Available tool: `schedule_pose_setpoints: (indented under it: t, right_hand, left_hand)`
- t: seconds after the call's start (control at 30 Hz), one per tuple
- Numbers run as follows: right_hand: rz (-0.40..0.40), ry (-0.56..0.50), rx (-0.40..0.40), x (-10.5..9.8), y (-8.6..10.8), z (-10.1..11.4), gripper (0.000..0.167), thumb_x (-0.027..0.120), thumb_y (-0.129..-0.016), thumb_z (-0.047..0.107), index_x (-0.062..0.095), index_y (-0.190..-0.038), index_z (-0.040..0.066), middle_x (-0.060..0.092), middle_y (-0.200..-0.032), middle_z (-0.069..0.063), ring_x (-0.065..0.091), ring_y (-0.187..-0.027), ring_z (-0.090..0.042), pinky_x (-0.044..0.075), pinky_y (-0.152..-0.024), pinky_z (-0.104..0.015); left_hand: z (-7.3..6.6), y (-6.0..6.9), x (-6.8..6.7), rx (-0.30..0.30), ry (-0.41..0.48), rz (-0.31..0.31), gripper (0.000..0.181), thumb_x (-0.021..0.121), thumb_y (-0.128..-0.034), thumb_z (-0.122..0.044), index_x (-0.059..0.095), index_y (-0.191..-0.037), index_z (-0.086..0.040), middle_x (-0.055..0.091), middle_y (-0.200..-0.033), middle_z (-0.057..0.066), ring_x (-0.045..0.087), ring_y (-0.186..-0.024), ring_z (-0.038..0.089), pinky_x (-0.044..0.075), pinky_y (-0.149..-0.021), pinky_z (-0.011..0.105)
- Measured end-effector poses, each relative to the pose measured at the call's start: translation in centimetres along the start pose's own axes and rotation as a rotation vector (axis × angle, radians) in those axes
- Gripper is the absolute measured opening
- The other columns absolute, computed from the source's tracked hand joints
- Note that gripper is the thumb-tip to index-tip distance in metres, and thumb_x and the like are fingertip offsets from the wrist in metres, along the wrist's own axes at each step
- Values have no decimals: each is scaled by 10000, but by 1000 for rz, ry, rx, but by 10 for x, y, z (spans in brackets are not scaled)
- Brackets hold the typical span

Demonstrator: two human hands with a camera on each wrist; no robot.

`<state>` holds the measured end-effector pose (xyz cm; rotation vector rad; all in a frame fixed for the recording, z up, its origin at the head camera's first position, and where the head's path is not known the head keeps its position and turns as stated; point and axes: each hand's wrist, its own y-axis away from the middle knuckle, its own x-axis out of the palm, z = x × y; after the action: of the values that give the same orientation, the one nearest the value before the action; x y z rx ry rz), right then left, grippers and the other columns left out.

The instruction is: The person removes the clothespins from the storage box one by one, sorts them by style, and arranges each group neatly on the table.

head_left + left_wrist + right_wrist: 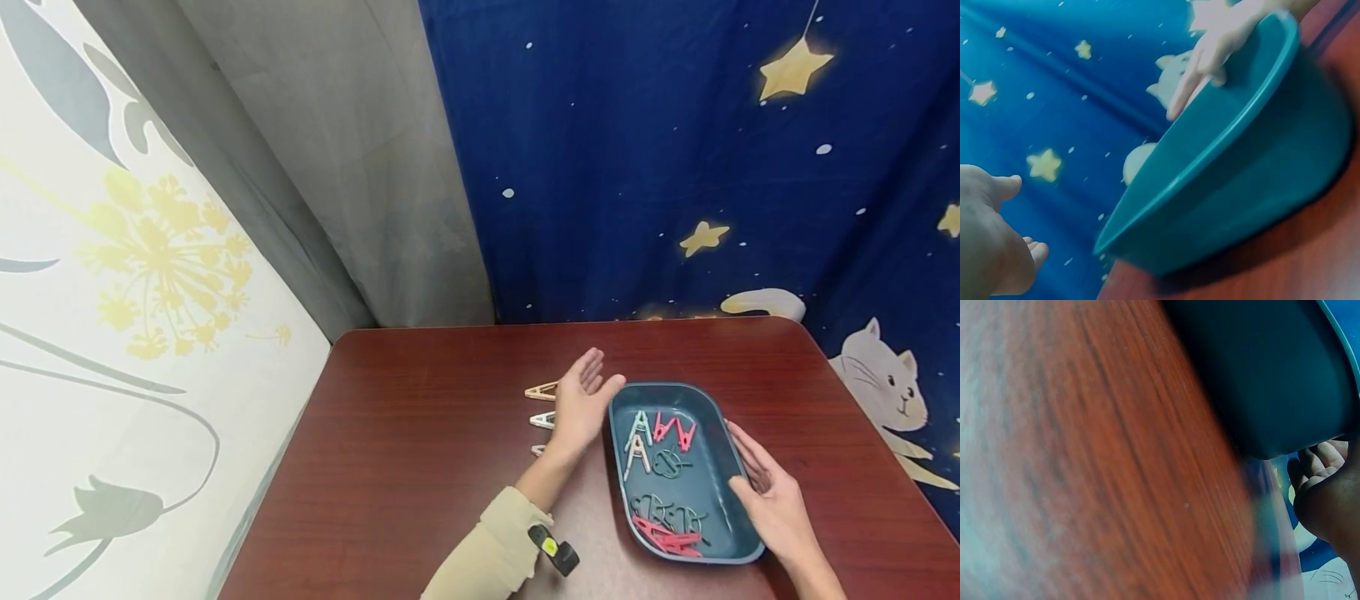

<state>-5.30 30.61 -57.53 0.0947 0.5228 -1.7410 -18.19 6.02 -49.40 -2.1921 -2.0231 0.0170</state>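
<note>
A dark teal plastic tray (720,521) stands on the table between the two hands. Inside it lie a mint clothespin (640,429), a beige clothespin (637,455), several red clothespins (667,537) and several dark green looped pieces (670,463), whose exact kind I cannot tell. Fingers extended, the left hand (581,408) is by the tray's left rim, holding nothing. At the right side, the right hand (776,500) has its thumb at the rim and its fingers along the outer wall, not visibly gripping. The left wrist view shows those fingers (1186,94) fairly straight.
Left of the left hand, a tan clothespin (542,392) and a white clothespin (542,420) lie on the reddish-brown table (420,458). Another pale clothespin (537,450) is mostly hidden by the left arm. A blue star-patterned curtain (600,208) hangs behind the table.
</note>
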Motion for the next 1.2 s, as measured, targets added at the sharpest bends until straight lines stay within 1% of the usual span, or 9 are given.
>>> schedule_pose_setpoints:
  t: [0.1,0.2,0.47,0.7,0.8,0.83,0.93,1.03,1.2]
  right_hand:
    - [0,-3,-5,0,0,0,699,575,-959,-187,402,-1613,-8,485,-1609,93,468,-1357,131,402,-997,-38]
    - [4,-5,-2,0,0,0,703,580,-963,-180,401,-1617,4,486,-1606,100,470,-1353,133,404,-990,-36]
    - [8,-17,-4,1,-1,0,689,565,-965,-185,399,-1612,-14,490,-1608,79,475,-1356,123,410,-989,-39]
    - [8,-18,-6,0,-1,-1,696,569,-964,-188,398,-1614,-9,491,-1606,75,471,-1363,120,407,-994,-40]
    - [7,-18,-7,-1,-1,-1,690,570,-965,-186,396,-1611,-17,492,-1606,72,469,-1366,118,405,-996,-39]
    - [8,-21,-8,-1,0,-1,692,570,-965,-189,397,-1612,-16,492,-1607,67,469,-1368,116,406,-997,-41]
    - [8,-30,-10,0,0,-2,697,571,-958,-198,401,-1610,-17,493,-1603,82,473,-1363,117,408,-995,-41]
    - [9,-38,-20,0,0,-2,706,571,-948,-211,399,-1607,-25,495,-1594,107,476,-1361,117,409,-992,-41]
    - [12,-59,-46,-1,-1,-3,712,568,-933,-239,394,-1597,-55,498,-1601,83,474,-1386,89,402,-1017,-52]
  left_hand:
    - [4,10,17,-16,-8,-15,603,821,-925,-25,582,-1478,10,656,-1442,117,587,-1384,281,477,-1127,356]
    - [10,20,30,-11,-64,-25,599,840,-918,-60,605,-1468,-32,672,-1428,62,614,-1352,204,491,-1095,286]
    - [23,40,53,-19,-273,-35,589,843,-930,-107,623,-1476,-103,674,-1417,-14,627,-1299,95,488,-1068,228]
    - [29,46,64,-13,-479,-61,626,881,-904,-202,635,-1473,-116,709,-1364,-20,662,-1240,94,532,-1042,285]
    - [32,50,70,-24,-528,-92,634,896,-885,-215,647,-1456,-92,742,-1306,8,668,-1242,144,544,-1038,344]
    - [34,51,71,-12,-561,-107,641,900,-877,-219,648,-1448,-74,748,-1293,25,675,-1233,174,556,-1023,377]
    - [37,55,76,-31,-587,-134,687,897,-876,-214,609,-1474,-38,719,-1351,78,658,-1267,253,539,-1052,426]
    - [40,56,80,-60,-593,-144,737,895,-876,-192,561,-1509,-18,651,-1456,106,624,-1324,266,508,-1097,425]
    - [43,55,86,-163,-552,-149,777,896,-875,-167,518,-1536,-13,588,-1513,137,541,-1412,266,432,-1173,434]
